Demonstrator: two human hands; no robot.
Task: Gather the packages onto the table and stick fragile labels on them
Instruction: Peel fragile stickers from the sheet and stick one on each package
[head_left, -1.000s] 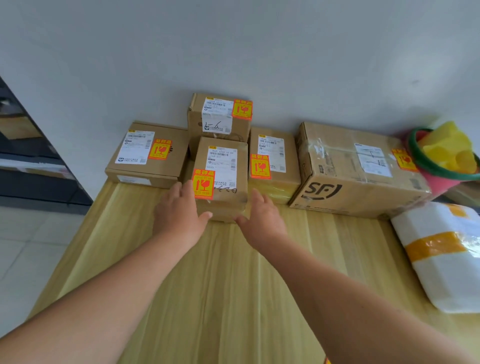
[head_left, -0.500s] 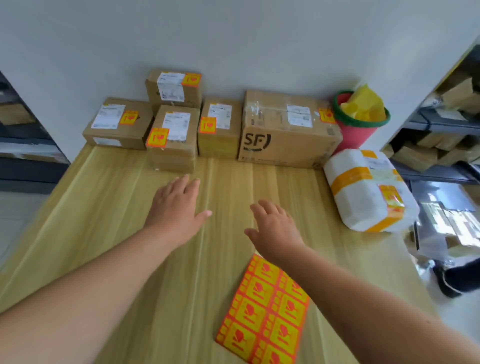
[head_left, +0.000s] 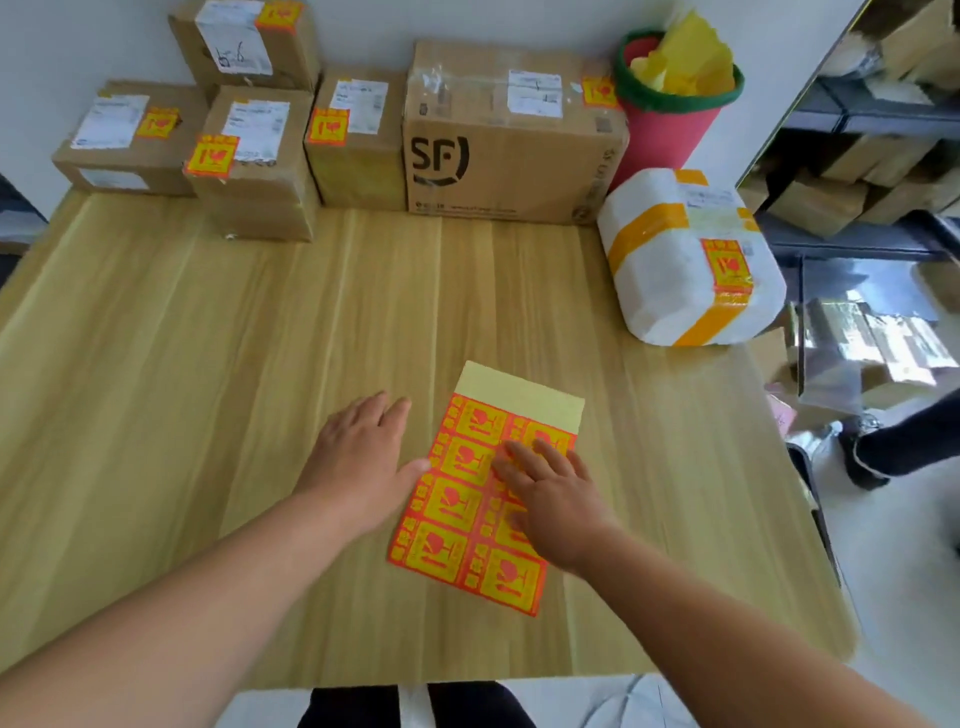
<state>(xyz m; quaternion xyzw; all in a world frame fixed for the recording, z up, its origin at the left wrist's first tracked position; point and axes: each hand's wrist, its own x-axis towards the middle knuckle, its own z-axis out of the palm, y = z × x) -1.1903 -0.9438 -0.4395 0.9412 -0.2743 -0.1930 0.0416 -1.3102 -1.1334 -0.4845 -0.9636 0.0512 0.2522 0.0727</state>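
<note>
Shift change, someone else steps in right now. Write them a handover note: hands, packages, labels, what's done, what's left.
Left hand: open, palm down beside the fragile label sheet, holding nothing.
Right hand: open, fingers lying on the sheet.
Packages: the SF box and four smaller cardboard boxes to its left stand along the wall; the white wrapped parcel lies at the table's right edge.
Done: all six carry a fragile label; the sheet's top row is peeled.
Left: no unlabelled package shows on the table. Shelf boxes at right may need gathering; cannot tell.
</note>
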